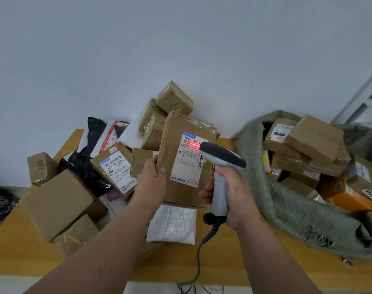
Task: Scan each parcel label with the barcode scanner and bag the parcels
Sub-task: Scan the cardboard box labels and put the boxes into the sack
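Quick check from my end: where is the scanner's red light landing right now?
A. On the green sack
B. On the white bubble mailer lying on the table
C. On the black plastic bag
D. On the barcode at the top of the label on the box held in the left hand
D: the red light falls across the barcode at the top of the label on the box gripped by the left hand, with the scanner in the right hand.
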`<control>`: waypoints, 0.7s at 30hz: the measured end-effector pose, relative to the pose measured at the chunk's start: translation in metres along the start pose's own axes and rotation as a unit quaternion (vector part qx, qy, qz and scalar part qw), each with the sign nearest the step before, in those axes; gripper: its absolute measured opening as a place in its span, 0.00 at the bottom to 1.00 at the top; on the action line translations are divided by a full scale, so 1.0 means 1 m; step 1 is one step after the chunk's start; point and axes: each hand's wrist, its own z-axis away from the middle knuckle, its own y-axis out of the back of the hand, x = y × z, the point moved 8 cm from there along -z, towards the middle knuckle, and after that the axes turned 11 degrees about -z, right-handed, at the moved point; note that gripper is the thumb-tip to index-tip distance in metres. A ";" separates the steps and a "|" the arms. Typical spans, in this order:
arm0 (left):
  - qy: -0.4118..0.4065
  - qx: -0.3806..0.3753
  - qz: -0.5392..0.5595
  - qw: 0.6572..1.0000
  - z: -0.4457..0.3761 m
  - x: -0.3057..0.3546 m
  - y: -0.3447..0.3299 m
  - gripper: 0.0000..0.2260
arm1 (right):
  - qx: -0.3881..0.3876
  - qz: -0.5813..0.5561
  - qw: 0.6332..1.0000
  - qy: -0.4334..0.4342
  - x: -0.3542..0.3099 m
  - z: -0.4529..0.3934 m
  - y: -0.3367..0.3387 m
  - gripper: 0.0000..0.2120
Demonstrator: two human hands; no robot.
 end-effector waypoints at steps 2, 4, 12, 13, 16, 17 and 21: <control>-0.003 0.002 -0.001 1.000 0.002 0.002 -0.004 0.14 | -0.001 0.000 1.000 -0.003 -0.002 -0.001 0.005 0.13; -0.004 0.004 0.001 1.000 0.004 0.004 -0.009 0.14 | 0.002 -0.002 1.000 -0.004 -0.004 -0.002 0.010 0.13; 0.047 -0.016 0.127 0.991 0.009 0.013 -0.029 0.07 | 0.098 0.018 0.992 0.072 -0.016 -0.008 0.050 0.06; 0.057 -0.017 0.144 0.988 0.008 0.013 -0.030 0.06 | 0.115 0.023 0.990 0.083 -0.017 -0.007 0.056 0.07; 0.085 -0.032 0.188 0.978 0.000 0.013 -0.034 0.05 | 0.155 0.025 0.981 0.110 -0.017 -0.004 0.068 0.15; 0.090 -0.040 0.199 0.975 -0.003 0.014 -0.036 0.06 | 0.160 0.019 0.980 0.115 -0.016 -0.002 0.069 0.17; 0.103 -0.097 0.226 0.964 -0.006 0.019 -0.053 0.09 | 0.157 -0.008 0.981 0.109 -0.008 0.003 0.069 0.20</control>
